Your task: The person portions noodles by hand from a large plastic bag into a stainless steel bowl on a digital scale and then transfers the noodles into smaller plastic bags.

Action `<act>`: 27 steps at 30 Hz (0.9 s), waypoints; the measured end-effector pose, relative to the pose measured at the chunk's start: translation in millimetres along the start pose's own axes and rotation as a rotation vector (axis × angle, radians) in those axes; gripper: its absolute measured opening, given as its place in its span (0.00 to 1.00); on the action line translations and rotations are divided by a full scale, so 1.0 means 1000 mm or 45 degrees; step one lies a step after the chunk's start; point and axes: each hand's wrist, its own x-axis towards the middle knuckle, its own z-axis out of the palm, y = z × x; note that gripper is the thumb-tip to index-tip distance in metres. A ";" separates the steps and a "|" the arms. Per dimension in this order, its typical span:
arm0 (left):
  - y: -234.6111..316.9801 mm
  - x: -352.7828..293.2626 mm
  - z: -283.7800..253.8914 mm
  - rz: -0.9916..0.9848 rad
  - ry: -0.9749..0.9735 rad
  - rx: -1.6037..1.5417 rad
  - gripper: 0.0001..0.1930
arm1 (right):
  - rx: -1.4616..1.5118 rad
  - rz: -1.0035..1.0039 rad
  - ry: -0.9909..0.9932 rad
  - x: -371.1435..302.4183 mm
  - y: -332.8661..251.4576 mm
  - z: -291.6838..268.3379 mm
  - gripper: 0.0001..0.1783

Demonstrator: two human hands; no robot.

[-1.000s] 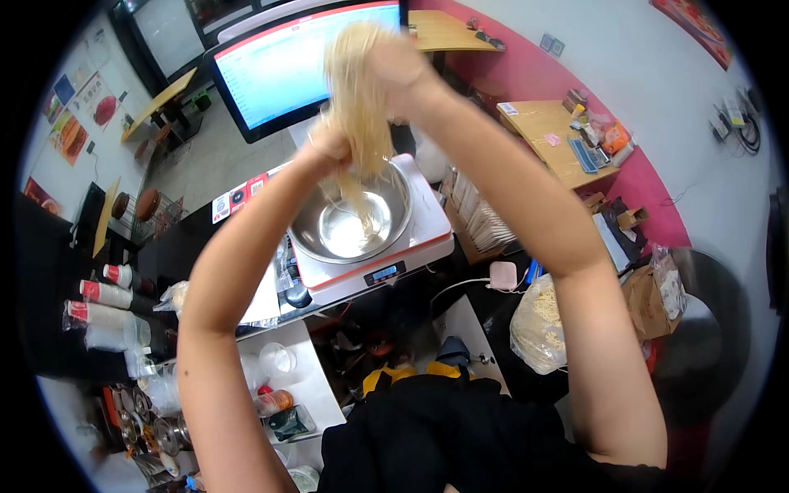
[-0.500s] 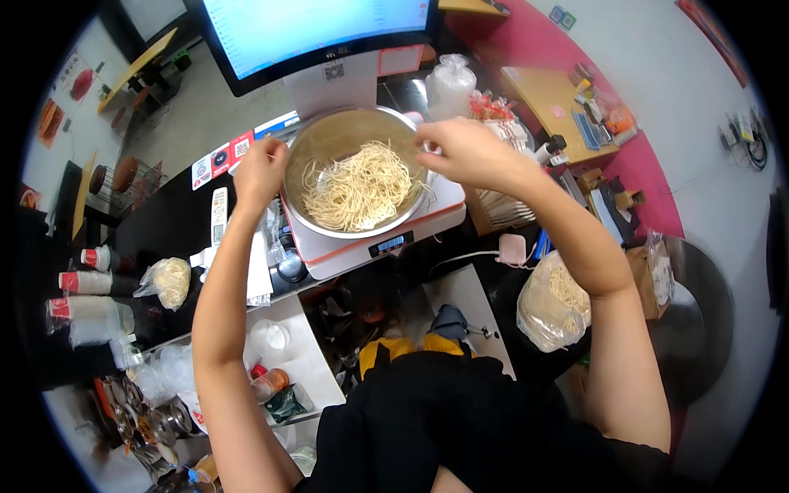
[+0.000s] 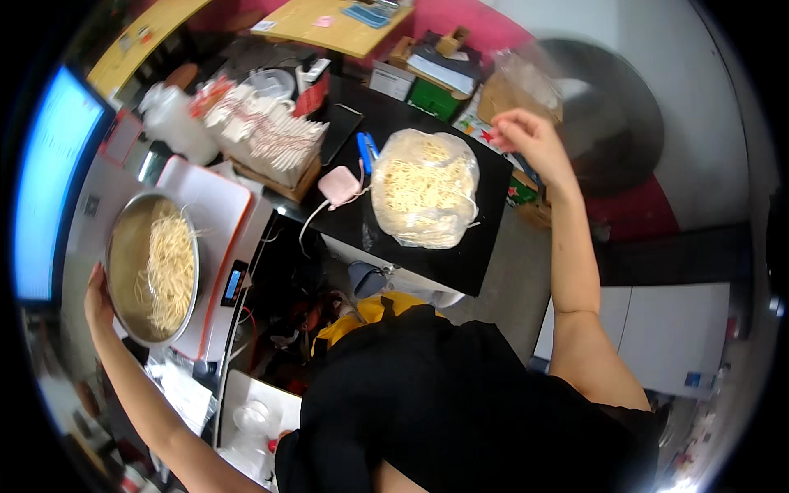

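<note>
A metal bowl (image 3: 123, 283) holding a tangle of pale noodles (image 3: 171, 271) is at the left on a white scale (image 3: 215, 222) with an orange edge. My left hand (image 3: 99, 297) grips the bowl's outer rim, its fingers partly hidden by the bowl. My right hand (image 3: 530, 146) is raised at the right, past the counter's edge. Its fingers are loosely bent and apart, with nothing visible in them. Nearest to it is a clear plastic bag of noodles (image 3: 423, 189) on the black counter.
Beside the bag lie a blue stapler-like object (image 3: 366, 153) and a pink square device (image 3: 339, 186) with a white cable. A box of paper-wrapped utensils (image 3: 267, 135) stands behind the scale. A monitor (image 3: 57, 185) rises at far left. An open drawer (image 3: 238, 386) sits below.
My view has turned right, so the bowl and scale appear farther left. My right hand has left the bowl and moved out past the bag of noodles. My left hand stays at the bowl's rim.
</note>
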 end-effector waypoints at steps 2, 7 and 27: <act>0.012 0.007 -0.024 0.044 -0.027 0.062 0.20 | -0.198 0.222 -0.031 0.000 0.083 -0.021 0.10; 0.029 -0.018 0.043 0.233 0.114 0.469 0.22 | -0.820 0.267 -0.339 -0.046 0.207 0.003 0.25; 0.015 -0.262 0.177 0.605 0.028 0.802 0.15 | -0.307 0.228 -0.385 -0.018 0.126 0.031 0.12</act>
